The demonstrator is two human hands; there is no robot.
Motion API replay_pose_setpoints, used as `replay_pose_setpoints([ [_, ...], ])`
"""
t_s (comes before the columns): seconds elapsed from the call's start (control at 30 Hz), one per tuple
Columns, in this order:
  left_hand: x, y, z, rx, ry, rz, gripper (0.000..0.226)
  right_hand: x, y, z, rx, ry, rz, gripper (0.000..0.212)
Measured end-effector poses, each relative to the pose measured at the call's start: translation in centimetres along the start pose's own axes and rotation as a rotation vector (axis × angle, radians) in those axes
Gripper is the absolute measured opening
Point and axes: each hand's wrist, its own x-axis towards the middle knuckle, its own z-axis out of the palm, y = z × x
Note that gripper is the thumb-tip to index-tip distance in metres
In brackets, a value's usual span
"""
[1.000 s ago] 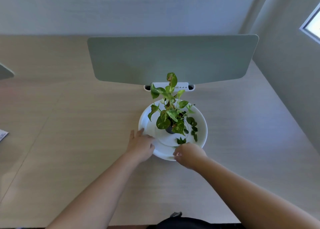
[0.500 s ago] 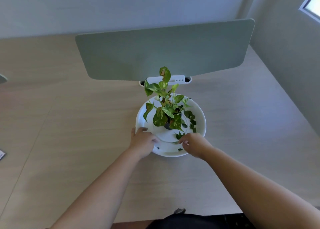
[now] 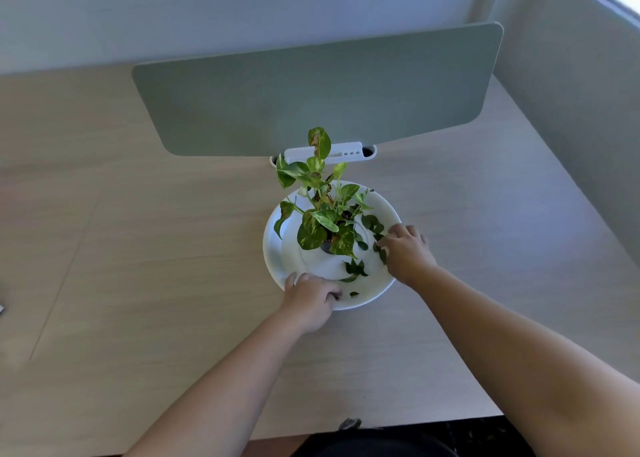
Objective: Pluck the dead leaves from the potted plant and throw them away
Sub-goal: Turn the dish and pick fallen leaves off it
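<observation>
Right grip (image 3: 405, 248) pinched on loose leaves (image 3: 379, 245) beside potted plant (image 3: 322, 214); left grip (image 3: 311, 299) clasping plate rim (image 3: 273, 266).

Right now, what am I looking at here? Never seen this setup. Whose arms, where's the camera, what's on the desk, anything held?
There is no machine: a person works with bare hands, and one wide-angle camera on their head looks forward and down, so the arms enter from the bottom of the picture.

On the wooden desk sits a wide white dish with a small potted plant standing in it. Loose dark leaves lie in the dish. Behind it stands a grey-green divider panel in a white clip.

The left hand grips the dish's near rim, steadying it. The right hand reaches in at the right rim, fingertips among the dark leaves there; whether it has pinched one is too small to tell.
</observation>
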Motion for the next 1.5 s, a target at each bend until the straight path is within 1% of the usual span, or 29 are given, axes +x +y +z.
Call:
replay_pose_setpoints([
  [0.07,-0.5,-0.4,-0.1,-0.16,0.132,-0.002,0.048,-0.5,0.6,0.4,0.016,0.033,-0.007,0.039],
  [0.1,-0.7,-1.1,-0.5,-0.182,0.223,-0.029,0.053,-0.6,0.8,0.5,0.026,0.046,-0.022,0.037],
  [0.17,-1.0,-3.1,-1.1,-0.08,0.364,-0.092,0.051,-0.5,1.3,0.4,0.033,0.032,-0.052,0.037],
  [0.23,-1.2,-4.8,-1.3,0.065,0.408,-0.154,0.041,-0.5,2.0,0.4,0.004,-0.036,-0.108,0.041],
  [0.3,-1.3,-5.3,-1.2,0.135,0.392,-0.179,0.036,-0.6,2.6,0.2,-0.059,-0.121,-0.173,0.041],
  [0.37,-1.2,-5.4,-0.9,0.174,0.351,-0.166,0.039,-1.0,2.8,0.1,-0.107,-0.172,-0.204,0.041],
  [0.47,-1.0,-6.0,-1.0,0.221,0.321,-0.15,0.048,-1.4,2.4,-0.1,-0.137,-0.18,-0.189,0.038],
  [0.53,-0.6,-6.9,-1.6,0.246,0.329,-0.126,0.05,-1.7,1.6,0.0,-0.159,-0.199,-0.166,0.037],
  [0.63,0.4,-7.9,-2.9,0.254,0.326,-0.087,0.051,-2.3,0.3,0.2,-0.27,-0.222,-0.224,0.04],
  [0.7,0.9,-7.9,-3.6,0.23,0.298,-0.088,0.052,-3.1,-0.7,0.3,-0.308,-0.203,-0.276,0.04],
  [0.8,1.0,-7.2,-3.5,0.218,0.235,-0.102,0.05,-4.2,-2.5,0.6,-0.3,-0.18,-0.318,0.04],
  [0.93,0.6,-6.1,-1.9,0.214,0.181,-0.091,0.038,-5.2,-5.6,1.8,-0.317,-0.177,-0.351,0.04],
  [1.23,-0.3,-4.7,-1.5,0.289,0.114,-0.097,0.04,-6.9,-11.6,3.6,-0.277,-0.183,-0.289,0.041],
  [1.33,-0.5,-4.2,-1.1,0.326,0.096,-0.103,0.038,-7.2,-12.3,3.7,-0.27,-0.2,-0.315,0.041],
  [1.43,-1.0,-4.0,-0.8,0.294,0.118,-0.06,0.04,-7.3,-11.7,3.0,-0.171,-0.221,-0.287,0.043],
  [1.5,-1.3,-4.1,-0.8,0.249,0.137,-0.018,0.042,-7.3,-10.5,2.5,-0.115,-0.211,-0.271,0.034],
])
